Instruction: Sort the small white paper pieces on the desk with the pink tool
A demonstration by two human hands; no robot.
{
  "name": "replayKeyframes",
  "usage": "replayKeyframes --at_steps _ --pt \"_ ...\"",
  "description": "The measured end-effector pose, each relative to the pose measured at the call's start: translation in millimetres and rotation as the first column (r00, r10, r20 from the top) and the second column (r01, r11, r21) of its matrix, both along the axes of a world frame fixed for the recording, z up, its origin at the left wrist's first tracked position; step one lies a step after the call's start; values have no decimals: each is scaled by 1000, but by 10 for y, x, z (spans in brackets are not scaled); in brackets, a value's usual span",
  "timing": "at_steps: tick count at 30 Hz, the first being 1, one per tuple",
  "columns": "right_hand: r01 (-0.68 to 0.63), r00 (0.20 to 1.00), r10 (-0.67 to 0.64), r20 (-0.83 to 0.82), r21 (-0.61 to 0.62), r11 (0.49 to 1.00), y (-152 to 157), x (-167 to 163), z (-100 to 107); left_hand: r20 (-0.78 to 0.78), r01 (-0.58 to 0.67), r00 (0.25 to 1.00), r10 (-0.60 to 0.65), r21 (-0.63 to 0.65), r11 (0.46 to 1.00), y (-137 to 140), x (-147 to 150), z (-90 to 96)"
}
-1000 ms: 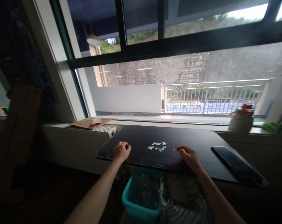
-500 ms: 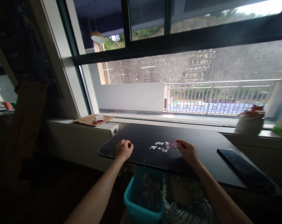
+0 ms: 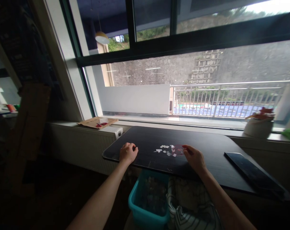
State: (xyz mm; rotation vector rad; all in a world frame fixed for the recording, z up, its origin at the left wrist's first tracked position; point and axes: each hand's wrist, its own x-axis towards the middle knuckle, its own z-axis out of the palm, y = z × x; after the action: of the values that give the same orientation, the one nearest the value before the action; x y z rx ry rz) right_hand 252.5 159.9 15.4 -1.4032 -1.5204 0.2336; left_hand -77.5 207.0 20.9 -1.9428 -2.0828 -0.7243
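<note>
On the dark tabletop (image 3: 145,137) lie several small white paper scraps (image 3: 164,146). My right hand (image 3: 194,157) pinches the edge of a small see-through plastic piece with pinkish markings (image 3: 177,150), possibly a little bag. That piece lies low over the table and borders on the scraps. At the table's near left edge, my left hand (image 3: 128,153) rests with its fingers curled in. A dark spot shows by its thumb and forefinger; I cannot tell whether this is an object or shadow.
A turquoise bin (image 3: 148,210) and a striped cloth-lined container (image 3: 190,204) stand below the table's near edge. A dark tablet-like slab (image 3: 252,172) lies at right. Red-handled scissors (image 3: 102,124) rest on cardboard (image 3: 88,122) by the window; a pot (image 3: 258,126) stands on the sill.
The plastic piece in my right hand has shifted slightly, and a white scrap by its lower edge now lies a little farther right. My left hand keeps its place.
</note>
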Motion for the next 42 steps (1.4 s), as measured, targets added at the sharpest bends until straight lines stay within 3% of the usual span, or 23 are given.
replayKeyframes --at_steps 18,22,29,34,42 --pt "-98 991 77 -105 -207 974 190 -13 -4 2 -2 1000 2 4 1000 3 -2 -9" --pt "-133 989 114 -95 -221 966 137 -71 45 3 -1 1000 1 9 1000 -2 -12 -17" --pt "19 1000 -21 -6 -227 974 -32 254 154 8 1 1000 -1 7 1000 -7 -4 -6" --pt "-13 1000 11 -8 -272 962 -155 414 193 -1 5 1000 -5 11 1000 -14 -3 -2" --pt "-95 987 59 -150 -246 965 -297 358 144 -12 9 1000 -8 9 1000 -10 -15 5"
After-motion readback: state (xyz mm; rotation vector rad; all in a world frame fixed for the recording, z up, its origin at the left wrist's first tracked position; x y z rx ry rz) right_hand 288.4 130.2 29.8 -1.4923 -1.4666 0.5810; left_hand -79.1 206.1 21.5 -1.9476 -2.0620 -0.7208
